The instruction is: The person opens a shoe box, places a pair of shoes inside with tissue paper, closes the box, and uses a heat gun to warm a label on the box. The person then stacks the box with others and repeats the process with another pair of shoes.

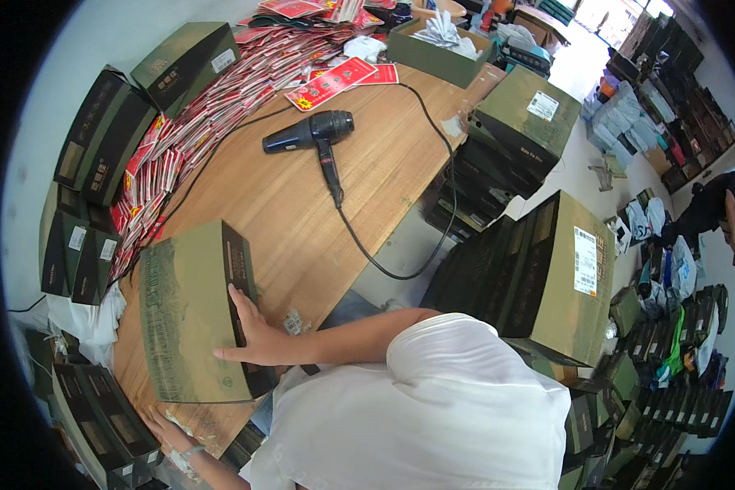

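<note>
An olive-green shoebox [188,318] with a dark side panel lies on the wooden table [302,204] close in front of me. Across its dark edge rests my right hand [257,331], fingers stretched out and thumb apart on the top. My left hand [169,433] is at the table's near edge, just below the box's near side; its fingers look extended, though the box and table edge make their tips hard to see. Farther up the table lies a dark blue hair dryer [310,135], its cord [400,273] looping over the right edge.
Red printed packets [220,114] pile up along the far left. More shoeboxes stand at left [106,135], lower left [106,416] and right [531,278]. An open green box [441,53] holds white paper. One person [714,208] stands far right.
</note>
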Demonstrator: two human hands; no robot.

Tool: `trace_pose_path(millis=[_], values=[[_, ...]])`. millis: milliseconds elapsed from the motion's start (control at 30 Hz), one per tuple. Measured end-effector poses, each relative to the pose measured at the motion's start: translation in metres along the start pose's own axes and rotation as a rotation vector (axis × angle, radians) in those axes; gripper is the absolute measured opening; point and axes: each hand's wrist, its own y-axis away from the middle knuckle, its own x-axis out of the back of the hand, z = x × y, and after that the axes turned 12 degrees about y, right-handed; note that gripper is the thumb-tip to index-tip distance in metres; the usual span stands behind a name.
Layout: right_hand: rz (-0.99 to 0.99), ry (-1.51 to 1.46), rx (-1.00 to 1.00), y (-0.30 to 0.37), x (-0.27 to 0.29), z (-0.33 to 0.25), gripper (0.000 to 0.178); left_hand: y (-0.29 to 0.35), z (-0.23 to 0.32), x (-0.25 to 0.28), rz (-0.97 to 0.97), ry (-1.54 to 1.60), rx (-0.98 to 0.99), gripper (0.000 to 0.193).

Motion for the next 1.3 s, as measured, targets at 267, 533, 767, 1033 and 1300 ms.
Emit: trace_pose_path(millis=[267,533,767,1033,1300], values=[[-0.148,0.04,0.251,-0.101,0.068,0.043,0.083,0.051,0.012,-0.004,-0.465,-0.292,0.031,0.039],[0.626,0.24,-0.012,-0.115,0.115,0.034,0.065,0.026,0.012,0.009,0.067,-0.159,-0.322,0.032],[0.125,-0.012,-0.005,-0.034,-0.005,0.055,0.098,-0.103,-0.064,-0.003,0.023,0.122,-0.043,0.054],[0.161,-0.258,-0.283,-0.093,0.077,0.045,0.069,-0.025,-0.077,0.017,-0.217,0.25,0.336,0.051],[0.059,-0.38,-0.487,-0.061,0.093,0.07,0.051,0.014,-0.087,-0.015,-0.417,0.403,0.417,0.043]])
